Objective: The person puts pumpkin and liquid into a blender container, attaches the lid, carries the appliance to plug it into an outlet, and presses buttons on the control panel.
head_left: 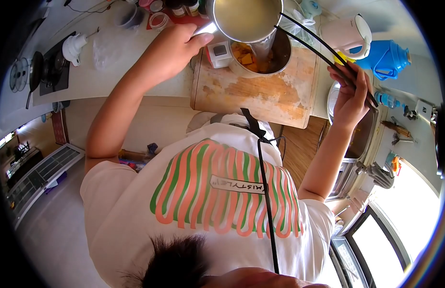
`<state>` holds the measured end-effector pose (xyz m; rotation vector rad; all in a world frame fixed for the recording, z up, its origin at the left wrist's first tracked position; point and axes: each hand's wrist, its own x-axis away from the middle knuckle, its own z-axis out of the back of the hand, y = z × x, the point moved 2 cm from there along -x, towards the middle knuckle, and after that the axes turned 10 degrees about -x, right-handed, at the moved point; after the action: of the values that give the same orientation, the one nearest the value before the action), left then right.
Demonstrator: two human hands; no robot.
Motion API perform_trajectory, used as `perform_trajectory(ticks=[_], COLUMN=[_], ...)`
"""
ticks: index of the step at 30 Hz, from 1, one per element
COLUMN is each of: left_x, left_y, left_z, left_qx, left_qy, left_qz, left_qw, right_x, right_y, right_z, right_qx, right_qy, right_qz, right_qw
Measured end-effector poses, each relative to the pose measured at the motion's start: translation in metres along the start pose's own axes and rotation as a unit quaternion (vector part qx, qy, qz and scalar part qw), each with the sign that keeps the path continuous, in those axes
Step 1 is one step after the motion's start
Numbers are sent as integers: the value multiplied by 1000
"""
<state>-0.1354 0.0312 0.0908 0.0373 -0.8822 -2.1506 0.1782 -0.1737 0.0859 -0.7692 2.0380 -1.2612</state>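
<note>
My left hand (172, 53) is wrapped round the handle of a metal saucepan (221, 31) that holds pale liquid. The saucepan is tilted over a second metal pot (253, 74), and clear liquid streams from its rim into that pot. Orange chunks (245, 55) lie in the lower pot, which stands on a worn wooden board (253, 96). In my right hand (351, 93) are two long black chopsticks (323, 44), their far ends at the saucepan's right rim.
Beside the lower pot is a small white device (218, 54). A pale kettle (345, 34) and blue jug (385, 57) stand at the right. Jars (160, 21) and a plastic bag (115, 45) are at the back left, a stove (53, 69) farther left.
</note>
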Motion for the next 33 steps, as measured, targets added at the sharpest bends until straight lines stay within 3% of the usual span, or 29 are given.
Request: perform_trajectory(ticks=[3,6,10,12,17,22,24,30,33], left_x=[-1,-2,-1,0,-2,-4,-4,-7,-8], left_y=[2,4,12,12,13,11,15,11,11], left_z=[-3,-2,-1,-1,-1,-3,-6,-13,-15], left_qx=[-15,-37,-56,-47,-51,-100,-98,-82,-88], left_qy=[21,36,36,48,59,44,49,45,34], left_qz=[-26,-38,-25,-39,-44,-38,-47,-51,-51], left_qw=[999,998,997,997,996,993,993,994,994], right_x=[-4,-17,-29,-40,-57,-63,-65,-63,-68], right_y=[0,7,11,27,35,21,21,19,13], right_z=[-17,-37,-67,-71,-59,-55,-64,-74,-66], right_qx=[36,82,209,145,129,132,120,176,111], right_qy=[-12,-85,-130,-133,-199,-202,-126,-193,-147], right_qz=[19,65,131,107,110,134,81,-30,81], right_qw=[999,991,960,975,965,961,981,965,980])
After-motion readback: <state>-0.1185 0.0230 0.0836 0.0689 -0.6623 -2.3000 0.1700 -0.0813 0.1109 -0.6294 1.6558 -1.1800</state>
